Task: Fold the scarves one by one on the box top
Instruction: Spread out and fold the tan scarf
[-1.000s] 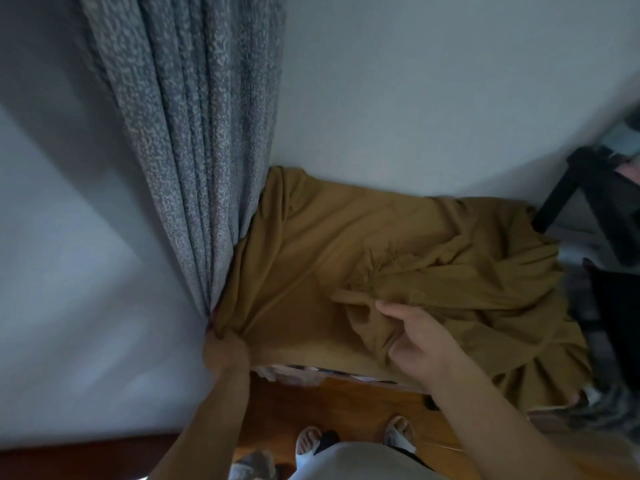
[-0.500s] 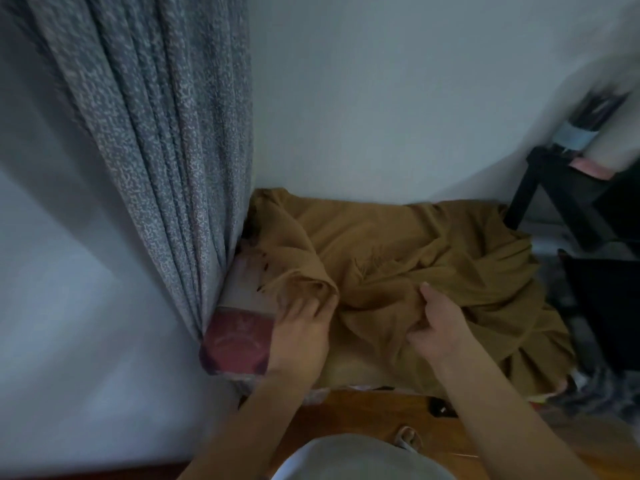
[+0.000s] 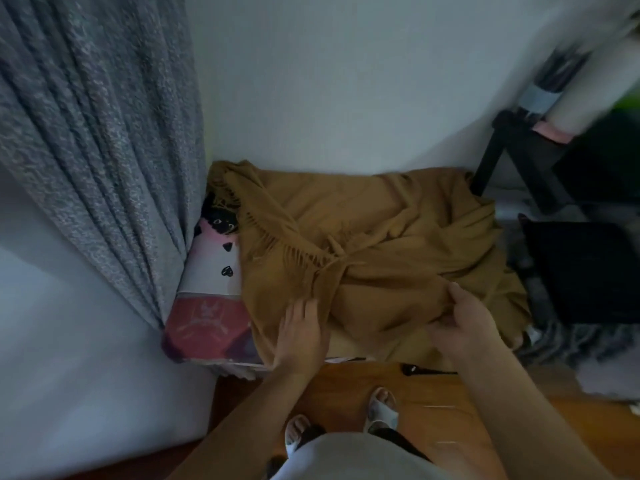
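Pressing my left hand (image 3: pixel 300 336) flat, fingers straight, on the mustard scarf (image 3: pixel 381 244) heaped across the box top (image 3: pixel 207 271), my right hand (image 3: pixel 460 322) keeps a pinching grip on a fold.

A pink-and-white printed box top (image 3: pixel 207 306), set on the wooden floor (image 3: pixel 346 386) in a wall corner, carries a rumpled mustard fringed scarf (image 3: pixel 398 244) covering most of it.

Grey speckled curtain (image 3: pixel 100 161) hangs at left, bunched in the corner against a white wall (image 3: pixel 329 81). Black stand (image 3: pixel 512 161) at right, blurred items on top. Wooden floor (image 3: pixel 433 403) below, with a small black object (image 3: pixel 410 370) lying on it.
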